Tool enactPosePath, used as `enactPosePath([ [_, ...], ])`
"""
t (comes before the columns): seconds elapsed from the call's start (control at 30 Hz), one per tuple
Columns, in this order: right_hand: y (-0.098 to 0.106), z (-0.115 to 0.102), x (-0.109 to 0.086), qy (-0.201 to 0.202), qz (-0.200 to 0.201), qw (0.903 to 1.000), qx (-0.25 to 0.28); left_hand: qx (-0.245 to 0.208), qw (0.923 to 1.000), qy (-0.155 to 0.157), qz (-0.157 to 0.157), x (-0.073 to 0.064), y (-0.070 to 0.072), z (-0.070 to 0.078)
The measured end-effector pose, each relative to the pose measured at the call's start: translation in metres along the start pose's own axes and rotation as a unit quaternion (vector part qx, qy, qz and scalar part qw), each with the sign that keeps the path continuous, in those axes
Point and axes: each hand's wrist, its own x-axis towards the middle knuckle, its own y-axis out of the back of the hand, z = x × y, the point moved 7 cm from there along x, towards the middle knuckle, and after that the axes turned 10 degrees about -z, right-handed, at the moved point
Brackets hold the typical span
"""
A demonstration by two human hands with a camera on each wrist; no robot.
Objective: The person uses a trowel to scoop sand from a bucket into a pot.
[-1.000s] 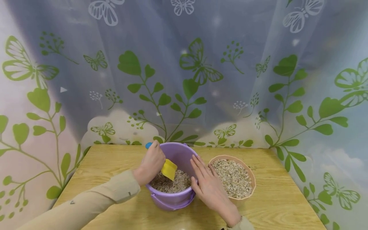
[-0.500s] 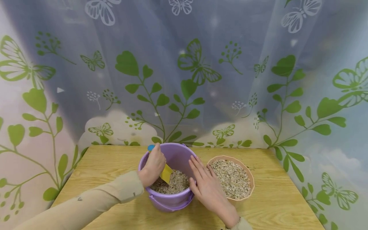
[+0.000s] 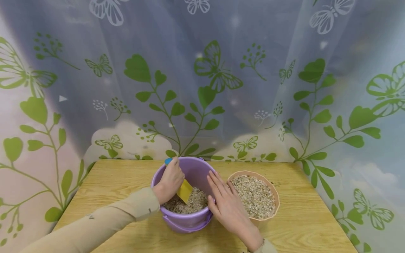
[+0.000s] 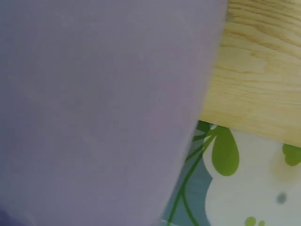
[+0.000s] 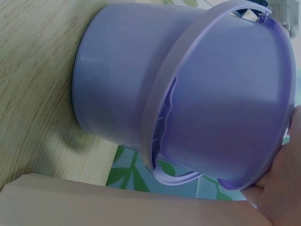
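My left hand [image 3: 172, 178] grips a toy shovel [image 3: 184, 191] with a yellow blade and a blue handle end. Its blade points down into the gravel [image 3: 197, 201] inside a purple bucket [image 3: 186, 222], and the tip meets the grains. My right hand [image 3: 228, 207] lies on the bucket's right rim with its fingers straight. In the right wrist view the bucket [image 5: 216, 103] shows from the side with its handle hanging down, and the right hand [image 5: 282, 179] is at the rim. The bucket wall [image 4: 103, 108] fills much of the left wrist view.
A peach-coloured bowl [image 3: 277, 200] full of pale gravel stands just right of the bucket, beside my right hand. Both stand on a wooden table [image 3: 303, 218]. A curtain [image 3: 253, 116] printed with leaves and butterflies hangs behind the table.
My left hand has shifted slightly right and the shovel's blade has tipped steeper and lower, into the gravel. The right hand has stayed at the rim.
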Motion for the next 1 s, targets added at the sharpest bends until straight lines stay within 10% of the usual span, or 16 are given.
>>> enactPosePath([
  [0.3,0.003,0.001,-0.001,-0.004,-0.002,1.0000,0.003,-0.018,0.9924,-0.045,0.113,-0.001,0.006,0.007],
  [0.53,0.003,0.000,-0.001,-0.004,0.004,1.0000,-0.005,-0.161,0.9656,-0.043,0.199,-0.006,0.008,0.004],
  [1.0,0.000,0.000,0.000,-0.005,-0.006,0.9999,0.008,-0.276,0.9530,-0.021,0.123,-0.015,-0.002,-0.004],
])
